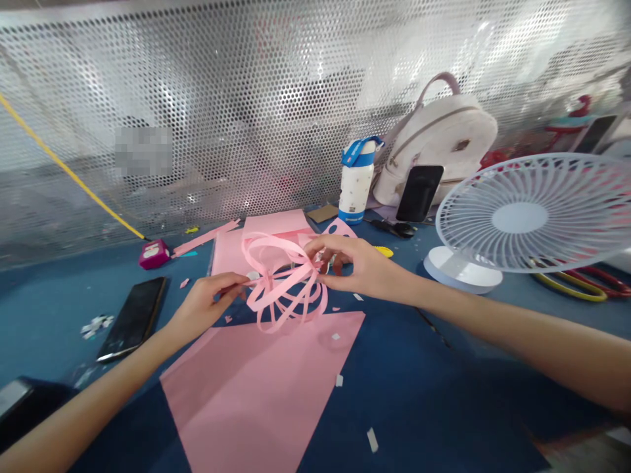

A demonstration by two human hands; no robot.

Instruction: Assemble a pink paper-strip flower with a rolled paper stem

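Note:
A looped bundle of pink paper strips [283,282] is held up between my two hands, above the back edge of a large pink sheet [266,394]. My left hand [210,299] pinches a thin pink end at the bundle's left side. On the right, my right hand [350,266] has its thumb and fingers closed around the point where the strips gather. More pink paper [227,253] lies flat behind the bundle.
A black phone [135,315] and a magenta tape measure [154,253] lie left. Behind stand a white-and-blue bottle [355,184], a pale backpack [444,138] and an upright phone [419,192]. A white fan [520,217] stands right. Perforated metal [221,98] backs the blue table [419,407].

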